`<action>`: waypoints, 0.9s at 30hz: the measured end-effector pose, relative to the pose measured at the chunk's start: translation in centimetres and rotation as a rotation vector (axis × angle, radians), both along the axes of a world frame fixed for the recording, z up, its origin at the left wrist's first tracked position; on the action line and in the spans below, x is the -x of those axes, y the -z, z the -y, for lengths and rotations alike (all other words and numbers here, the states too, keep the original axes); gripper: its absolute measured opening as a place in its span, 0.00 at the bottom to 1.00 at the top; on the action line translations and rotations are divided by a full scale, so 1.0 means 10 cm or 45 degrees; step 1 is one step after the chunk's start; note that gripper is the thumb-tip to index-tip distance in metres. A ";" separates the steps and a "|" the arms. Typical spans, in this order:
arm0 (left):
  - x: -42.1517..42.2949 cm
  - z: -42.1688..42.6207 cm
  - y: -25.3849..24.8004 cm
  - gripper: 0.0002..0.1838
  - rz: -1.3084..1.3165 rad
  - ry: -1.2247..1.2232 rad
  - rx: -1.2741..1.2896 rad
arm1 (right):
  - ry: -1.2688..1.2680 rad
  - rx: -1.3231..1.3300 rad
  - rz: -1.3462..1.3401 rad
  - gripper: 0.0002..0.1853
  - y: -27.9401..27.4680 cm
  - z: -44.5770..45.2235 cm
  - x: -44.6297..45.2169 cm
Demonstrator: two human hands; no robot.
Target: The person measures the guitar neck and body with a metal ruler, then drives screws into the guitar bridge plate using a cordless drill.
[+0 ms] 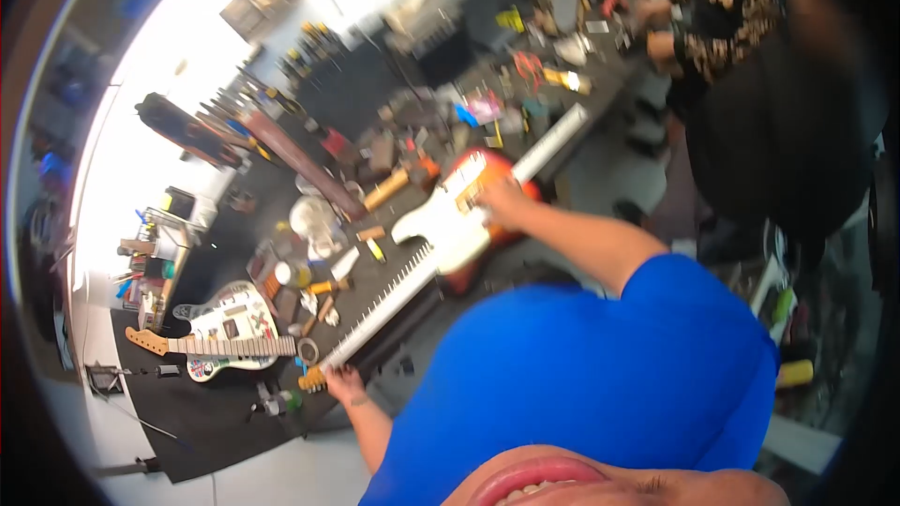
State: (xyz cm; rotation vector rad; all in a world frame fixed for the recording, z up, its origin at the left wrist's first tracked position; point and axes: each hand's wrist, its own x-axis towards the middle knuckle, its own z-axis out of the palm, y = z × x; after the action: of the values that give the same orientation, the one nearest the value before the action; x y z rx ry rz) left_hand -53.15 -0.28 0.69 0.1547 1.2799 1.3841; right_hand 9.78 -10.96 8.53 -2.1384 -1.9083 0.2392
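A sunburst and white electric guitar (pixel 450 225) lies at a slant over the bench edge, its neck pointing down and left. My left hand (pixel 345 382) is closed round the neck end beside the headstock. My right hand (pixel 502 203) lies on the guitar body near a tan, metallic part; motion blur hides its fingers. A long pale bar (pixel 553 142) extends past the body on the upper right. A second guitar (pixel 230 333), white with stickers, lies flat on the left.
The dark bench (pixel 202 431) holds tools, wood pieces and a white roll (pixel 292 274). A long brown strap-like piece (pixel 300 159) lies across the back. On the upper right, another person (pixel 787 122) in dark clothing has their hands near the cluttered bench.
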 end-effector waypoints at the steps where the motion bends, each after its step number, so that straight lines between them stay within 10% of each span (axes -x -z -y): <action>1: 0.01 0.10 -0.01 0.13 0.062 0.182 -0.076 | 0.031 -0.019 -0.154 0.26 0.10 0.02 0.05; 8: -1.39 0.84 -0.37 0.26 0.665 0.911 0.014 | 0.036 -0.187 -0.421 0.25 -0.25 0.61 0.39; 15: -2.20 0.89 -0.94 0.28 0.622 0.883 -0.154 | -0.195 0.013 -0.608 0.30 -0.52 0.64 -0.05; 18: -2.25 0.96 -0.92 0.29 0.554 0.791 -0.087 | 0.324 -0.111 -1.261 0.35 -0.16 0.28 -0.81; 21: -2.49 1.08 -0.98 0.28 0.567 0.884 -0.072 | 1.120 -0.080 -0.675 0.38 0.28 -0.11 -1.73; 27: -2.95 1.37 -1.01 0.28 0.638 0.890 0.072 | 1.421 -0.023 -2.094 0.34 0.84 -0.39 -2.37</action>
State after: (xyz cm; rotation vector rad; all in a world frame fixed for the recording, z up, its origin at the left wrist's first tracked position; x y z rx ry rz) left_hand -23.67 -13.99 10.82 0.1801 0.7336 0.7157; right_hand 33.47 -7.10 0.13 -1.5319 0.1859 1.1460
